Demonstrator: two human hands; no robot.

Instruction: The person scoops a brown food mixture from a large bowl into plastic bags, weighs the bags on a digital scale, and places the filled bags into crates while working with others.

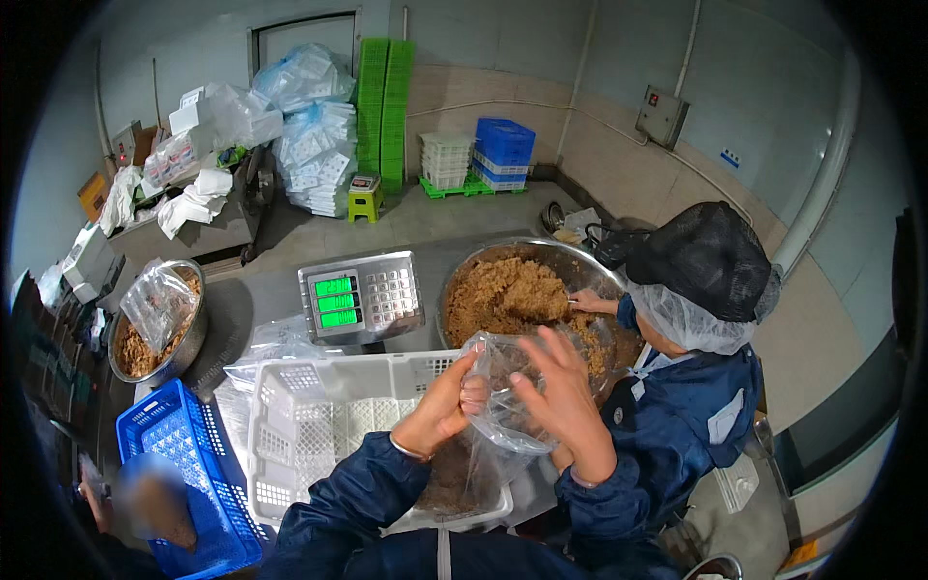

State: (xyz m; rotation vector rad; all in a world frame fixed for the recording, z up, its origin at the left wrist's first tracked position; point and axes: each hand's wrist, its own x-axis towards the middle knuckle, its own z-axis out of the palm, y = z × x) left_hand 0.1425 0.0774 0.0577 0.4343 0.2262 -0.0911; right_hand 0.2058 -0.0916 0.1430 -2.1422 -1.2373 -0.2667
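My left hand (442,409) grips the gathered rim of a clear plastic bag (500,435) over the right part of a white plastic crate (326,366). Brown crumbly food shows through the bag's lower part. My right hand (569,402), fingers spread, is at the bag's open mouth; whether it touches the film I cannot tell. Beyond the bag, a large steel bowl (507,243) holds a brown grainy mixture (515,290). A co-worker's hand (591,301) holds a utensil in that mixture. Behind the crate stands a digital scale (362,297) with lit green displays.
A blue crate (170,413) stands left of the white crate, with another person's arm near it. Behind it is a steel bowl of brown food (196,326) with a plastic bag on top. A co-worker (696,406) in a hairnet stands close on my right.
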